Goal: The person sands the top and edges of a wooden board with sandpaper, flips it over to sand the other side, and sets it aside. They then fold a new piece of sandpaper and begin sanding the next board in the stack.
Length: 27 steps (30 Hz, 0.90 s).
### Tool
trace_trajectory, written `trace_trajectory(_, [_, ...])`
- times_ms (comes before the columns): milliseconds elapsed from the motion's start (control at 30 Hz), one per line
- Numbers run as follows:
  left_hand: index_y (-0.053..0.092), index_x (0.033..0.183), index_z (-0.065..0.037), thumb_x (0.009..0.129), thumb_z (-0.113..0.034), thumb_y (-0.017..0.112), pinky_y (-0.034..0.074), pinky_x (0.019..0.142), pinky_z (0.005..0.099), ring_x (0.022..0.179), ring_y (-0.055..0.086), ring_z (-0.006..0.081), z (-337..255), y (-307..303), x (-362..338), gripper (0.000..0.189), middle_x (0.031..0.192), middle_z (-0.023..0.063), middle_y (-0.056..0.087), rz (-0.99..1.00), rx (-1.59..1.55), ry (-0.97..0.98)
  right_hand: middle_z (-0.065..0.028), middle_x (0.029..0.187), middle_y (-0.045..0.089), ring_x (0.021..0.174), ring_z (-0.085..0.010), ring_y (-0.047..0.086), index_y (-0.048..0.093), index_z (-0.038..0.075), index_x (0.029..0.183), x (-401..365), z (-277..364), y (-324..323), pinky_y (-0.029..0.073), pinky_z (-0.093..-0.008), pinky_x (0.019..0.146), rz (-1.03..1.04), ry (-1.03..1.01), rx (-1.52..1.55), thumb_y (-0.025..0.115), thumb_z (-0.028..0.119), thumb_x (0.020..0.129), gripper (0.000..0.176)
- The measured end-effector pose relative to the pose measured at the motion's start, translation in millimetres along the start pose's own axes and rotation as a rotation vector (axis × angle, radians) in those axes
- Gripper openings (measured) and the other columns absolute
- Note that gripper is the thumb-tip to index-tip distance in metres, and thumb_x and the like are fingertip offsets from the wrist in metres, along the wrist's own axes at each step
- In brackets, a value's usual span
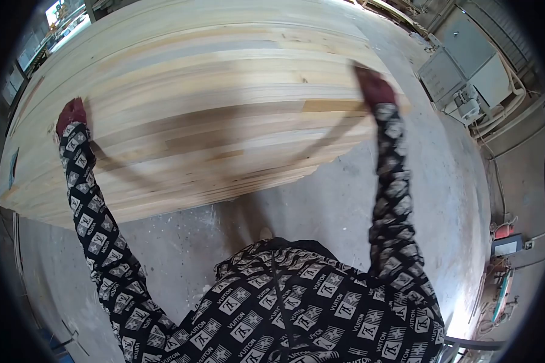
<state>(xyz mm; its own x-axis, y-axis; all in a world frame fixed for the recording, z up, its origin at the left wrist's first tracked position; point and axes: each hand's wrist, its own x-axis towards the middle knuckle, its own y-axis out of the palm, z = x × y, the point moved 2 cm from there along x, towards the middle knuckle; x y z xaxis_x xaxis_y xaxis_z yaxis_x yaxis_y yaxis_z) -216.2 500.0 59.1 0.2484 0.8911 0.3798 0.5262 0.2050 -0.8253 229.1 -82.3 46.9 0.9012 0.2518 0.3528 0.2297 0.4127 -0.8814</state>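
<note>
Dark red gloves appear to cover both hands. My left hand (72, 116) is at the left part of a large pale wooden panel (224, 130), made of many narrow strips glued side by side. It looks compact from above, and I cannot tell how its fingers are bent. Over the panel's right end is my right hand (376, 86), smeared by motion, its fingers stretched toward the upper left with nothing visible in them. A darker brown strip (333, 106) lies just left of it. Stepped layers along the near edge show several panels stacked.
Grey concrete floor (309, 212) runs around the stack's near side and right end. Metal cabinets (463, 66) with cables stand at the upper right. Tools and a red object (504, 231) sit along the right wall. A small dark piece (13, 168) is at the stack's left end.
</note>
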Motion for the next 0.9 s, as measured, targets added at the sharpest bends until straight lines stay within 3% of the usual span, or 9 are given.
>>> trace_trajectory(100, [0.055, 0.124, -0.011, 0.088, -0.051, 0.043, 0.039, 0.098, 0.0376, 0.115, 0.053, 0.0304, 17.6, 15.6, 20.0, 0.055, 0.121, 0.0146, 0.058, 0.033, 0.041, 0.0, -0.0146, 0.096, 0.065, 0.09, -0.0328, 0.062, 0.064, 0.009, 0.104, -82.1, 133.4, 25.3, 0.048, -0.0416, 0.084, -0.208, -0.75, 0.631, 0.053, 0.034, 0.085, 0.033])
trace_trajectory(233, [0.056, 0.122, -0.01, 0.088, -0.052, 0.041, 0.038, 0.098, 0.0378, 0.114, 0.054, 0.0307, 17.1, 16.4, 16.1, 0.056, 0.119, 0.0164, 0.058, 0.08, 0.075, 0.047, -0.0119, 0.099, 0.064, 0.087, -0.031, 0.061, 0.062, 0.009, 0.106, -149.9, 233.3, 4.4, 0.047, -0.0403, 0.085, -0.166, -1.066, 0.548, 0.06, 0.025, 0.086, 0.026])
trace_trajectory(333, [0.057, 0.121, -0.009, 0.088, -0.052, 0.041, 0.04, 0.097, 0.0378, 0.112, 0.055, 0.0315, 32.2, 27.3, 31.2, 0.056, 0.118, 0.0166, 0.06, 0.029, 0.0, 0.061, -0.0117, 0.099, 0.062, 0.082, -0.0304, 0.061, 0.062, 0.009, 0.103, -118.7, 191.3, 7.3, 0.048, -0.0403, 0.083, -0.035, -0.97, 0.868, 0.062, 0.018, 0.084, 0.021])
trace_trajectory(633, [0.058, 0.12, -0.009, 0.088, -0.05, 0.041, 0.041, 0.095, 0.0387, 0.11, 0.056, 0.0333, 5.5, 10.3, 8.6, 0.054, 0.115, 0.0174, 0.061, 0.009, -0.003, 0.054, -0.0196, 0.1, 0.065, 0.101, -0.0369, 0.06, 0.066, 0.009, 0.105, 45.0, -111.9, -31.3, 0.045, -0.0402, 0.088, 0.086, 0.211, 0.138, 0.041, 0.058, 0.086, 0.058])
trace_trajectory(700, [0.058, 0.119, -0.01, 0.088, -0.049, 0.041, 0.041, 0.095, 0.0392, 0.11, 0.056, 0.0331, 3.0, 5.0, 0.9, 0.053, 0.115, 0.0176, 0.061, -0.012, 0.002, 0.063, -0.0146, 0.095, 0.068, 0.093, -0.0325, 0.063, 0.065, 0.011, 0.108, 42.0, -73.7, -22.3, 0.047, -0.0382, 0.083, 0.033, 0.173, 0.031, 0.048, 0.053, 0.084, 0.052])
trace_trajectory(767, [0.059, 0.119, -0.01, 0.088, -0.049, 0.041, 0.041, 0.095, 0.0392, 0.109, 0.056, 0.0328, 2.2, 7.3, 3.8, 0.053, 0.115, 0.017, 0.061, -0.005, 0.003, 0.063, -0.0186, 0.108, 0.062, 0.104, -0.0323, 0.058, 0.062, 0.007, 0.11, 29.2, -11.2, 5.2, 0.044, -0.0376, 0.09, -0.059, -0.411, 0.089, 0.042, 0.033, 0.093, 0.037])
trace_trajectory(800, [0.059, 0.119, -0.011, 0.088, -0.05, 0.04, 0.041, 0.095, 0.0394, 0.109, 0.056, 0.0325, 3.0, 7.3, 5.3, 0.053, 0.115, 0.0161, 0.061, -0.003, 0.051, 0.074, -0.0118, 0.075, 0.064, 0.075, -0.0314, 0.063, 0.066, 0.009, 0.08, 39.4, 15.9, 73.1, 0.051, -0.0417, 0.073, -0.536, -0.79, 0.13, 0.046, 0.017, 0.089, 0.024])
trace_trajectory(833, [0.059, 0.119, -0.011, 0.088, -0.05, 0.04, 0.041, 0.095, 0.0394, 0.109, 0.056, 0.0325, 4.2, 8.9, 7.6, 0.053, 0.115, 0.0161, 0.061, -0.005, 0.054, 0.092, -0.0113, 0.112, 0.061, 0.107, -0.0233, 0.056, 0.058, 0.004, 0.115, -26.4, 75.5, 25.1, 0.041, -0.0337, 0.095, 0.114, -0.58, 0.53, 0.04, 0.016, 0.095, 0.029])
trace_trajectory(900, [0.058, 0.12, -0.009, 0.089, -0.049, 0.041, 0.04, 0.097, 0.0385, 0.111, 0.055, 0.0316, 5.5, 13.0, 9.0, 0.053, 0.117, 0.016, 0.06, 0.041, 0.047, 0.042, -0.0137, 0.109, 0.06, 0.108, -0.0252, 0.055, 0.058, 0.006, 0.113, -63.0, 169.1, 61.6, 0.041, -0.0335, 0.096, -0.084, -0.85, 0.729, 0.044, 0.017, 0.093, 0.027])
